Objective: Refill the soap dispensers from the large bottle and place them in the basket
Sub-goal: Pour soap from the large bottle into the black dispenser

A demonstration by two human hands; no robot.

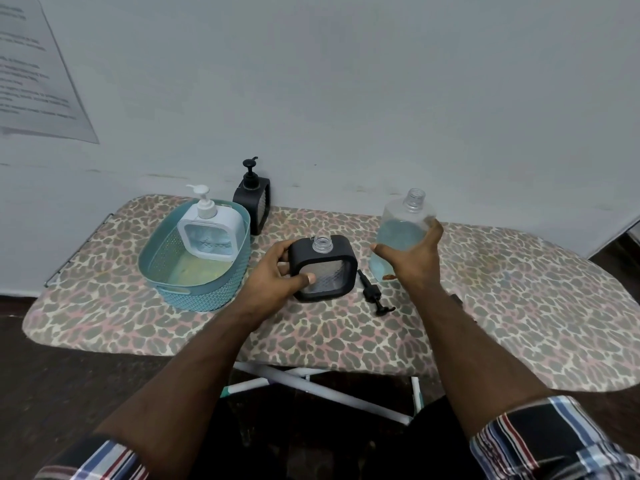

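My left hand (280, 271) grips a black square soap dispenser (327, 268) that stands on the board with its clear neck uncapped. Its black pump (372, 294) lies on the board just to its right. My right hand (412, 258) holds the large clear bottle (403, 226), upright, cap off, about half full of blue liquid. A white dispenser (211, 230) with its pump on leans inside the teal basket (194, 292) at the left. A second black dispenser (252, 200) with its pump on stands behind the basket, by the wall.
Everything rests on an ironing board with a leopard-print cover (519, 306), pushed against a pale wall (346, 98). White metal legs (311, 382) show below the front edge. A paper sheet (38, 71) hangs on the wall at upper left.
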